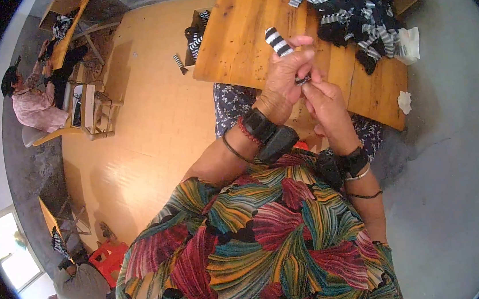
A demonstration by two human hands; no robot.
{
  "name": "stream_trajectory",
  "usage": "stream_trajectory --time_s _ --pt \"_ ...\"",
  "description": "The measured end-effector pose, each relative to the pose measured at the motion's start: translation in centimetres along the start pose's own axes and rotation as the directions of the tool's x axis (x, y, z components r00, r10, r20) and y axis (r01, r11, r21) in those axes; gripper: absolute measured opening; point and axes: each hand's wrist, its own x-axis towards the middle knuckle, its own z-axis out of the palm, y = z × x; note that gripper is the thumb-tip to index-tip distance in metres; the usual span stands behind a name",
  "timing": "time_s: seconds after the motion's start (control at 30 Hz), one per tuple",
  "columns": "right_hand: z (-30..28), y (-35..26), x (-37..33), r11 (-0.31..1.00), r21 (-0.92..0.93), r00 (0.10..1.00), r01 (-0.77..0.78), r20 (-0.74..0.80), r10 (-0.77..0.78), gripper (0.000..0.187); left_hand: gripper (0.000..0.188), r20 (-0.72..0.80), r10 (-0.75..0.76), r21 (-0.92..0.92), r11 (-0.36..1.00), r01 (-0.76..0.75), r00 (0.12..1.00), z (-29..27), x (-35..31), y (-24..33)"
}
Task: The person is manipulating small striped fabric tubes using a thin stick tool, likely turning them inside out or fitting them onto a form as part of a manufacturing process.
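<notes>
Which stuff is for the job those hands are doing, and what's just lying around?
Seems part of the job:
- striped knitted piece, held by the left hand and right hand
- pile of striped knits
- wooden table under the pile

Probably just lying about:
- crumpled white thing, maybe a bag
- white scrap

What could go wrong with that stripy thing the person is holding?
The striped knit piece might slip from the left hand and drop; a similar striped piece lies on the floor.

If put on the heaped pile, it could get mixed up, since many pieces there are striped too.
</notes>
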Motion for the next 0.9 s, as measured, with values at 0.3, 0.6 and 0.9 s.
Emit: stream_trajectory --time_s 0.3,0.6,0.9 --pt "0.0 0.7 1.7 0.995 -0.045 0.993 0.091 -0.066 -0.094 0.017 0.031 0.104 -0.043 0.107 0.994 0.032 0.994 -1.8 0.2 0.7" --pt "-0.6 0.2 -0.6 0.99 -0.122 0.997 0.069 -0.016 -0.071 0.019 0.024 0.169 0.137 -0.097 0.988 -0.122 0.976 -2.0 3.1 3.5" --pt "-0.6 -0.5 -0.9 0.995 0.078 0.998 -0.065 -0.021 0.066 0.019 0.025 -0.006 0.158 0.034 0.987 -0.158 0.987 0.8 1.3 0.7"
